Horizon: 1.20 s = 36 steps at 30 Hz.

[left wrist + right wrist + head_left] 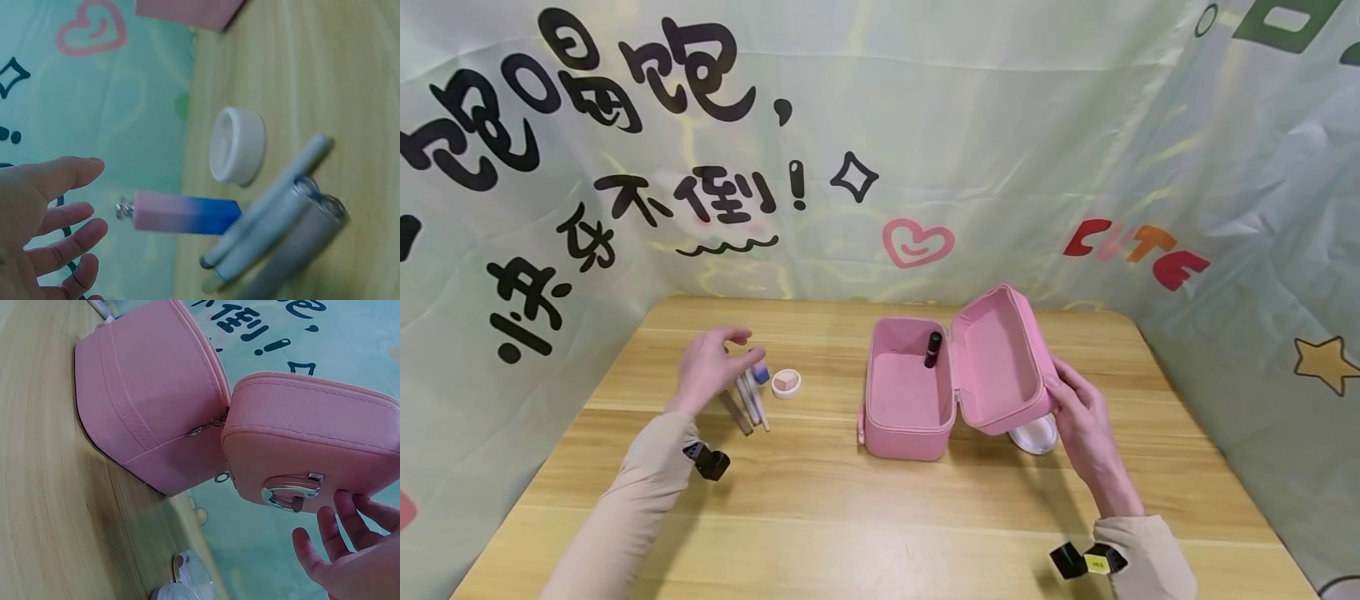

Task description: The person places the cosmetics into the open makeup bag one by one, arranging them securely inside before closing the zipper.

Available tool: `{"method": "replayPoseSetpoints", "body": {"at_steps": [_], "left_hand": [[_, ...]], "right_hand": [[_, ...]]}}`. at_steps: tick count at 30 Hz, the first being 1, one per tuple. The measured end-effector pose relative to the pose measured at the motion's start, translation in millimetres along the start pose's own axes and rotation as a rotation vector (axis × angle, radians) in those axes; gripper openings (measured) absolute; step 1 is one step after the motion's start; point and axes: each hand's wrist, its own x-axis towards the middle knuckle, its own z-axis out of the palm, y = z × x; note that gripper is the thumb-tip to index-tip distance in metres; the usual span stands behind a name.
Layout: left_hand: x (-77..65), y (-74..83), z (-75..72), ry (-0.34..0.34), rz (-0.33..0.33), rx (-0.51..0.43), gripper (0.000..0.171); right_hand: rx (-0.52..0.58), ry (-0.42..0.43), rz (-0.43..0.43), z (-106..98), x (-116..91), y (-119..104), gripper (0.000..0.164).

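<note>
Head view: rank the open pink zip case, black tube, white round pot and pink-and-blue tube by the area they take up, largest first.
1. Open pink zip case
2. White round pot
3. Black tube
Unranked: pink-and-blue tube, partly hidden by the left hand.

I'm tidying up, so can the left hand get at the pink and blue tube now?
Likely yes: the left hand looks empty and close to the tube, whose silver end faces it uncovered. The slim sticks lie by the blue end.
</note>
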Motion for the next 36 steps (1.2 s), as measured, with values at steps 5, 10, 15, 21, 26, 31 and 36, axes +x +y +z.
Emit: {"method": "replayPoseSetpoints", "body": {"at_steps": [5,10,15,21,26,31,36], "left_hand": [[-1.5,-9.7,1.5,-0.016,-0.026,0.038,0.048],[-1.1,-13.0,2.8,-0.02,-0.023,0.036,0.047],[-0.2,-13.9,4.6,-0.02,-0.03,0.04,0.042],[1.4,-13.4,6.4,-0.023,-0.038,0.046,0.037],[2.3,-14.4,7.0,-0.035,-0.032,0.052,0.035],[3.7,-16.0,8.3,-0.04,-0.026,0.061,0.034],[4.3,-17.3,8.8,-0.045,-0.024,0.058,0.034]], "right_hand": [[0.01,-0.007,-0.006,-0.7,-0.3,0.5,0.037],[0.008,-0.003,-0.003,-0.6,-0.7,-0.1,0.037],[-0.009,0.004,0.006,-0.1,-1.3,0.0,0.037],[-0.01,0.001,-0.003,-0.3,-1.2,0.2,0.037],[-0.002,-0.009,-0.009,-0.7,-1.7,0.3,0.038],[-0.004,-0.007,-0.01,-0.2,-0.9,0.6,0.038],[-0.002,-0.012,-0.016,-0.2,-0.4,0.8,0.037]]}}
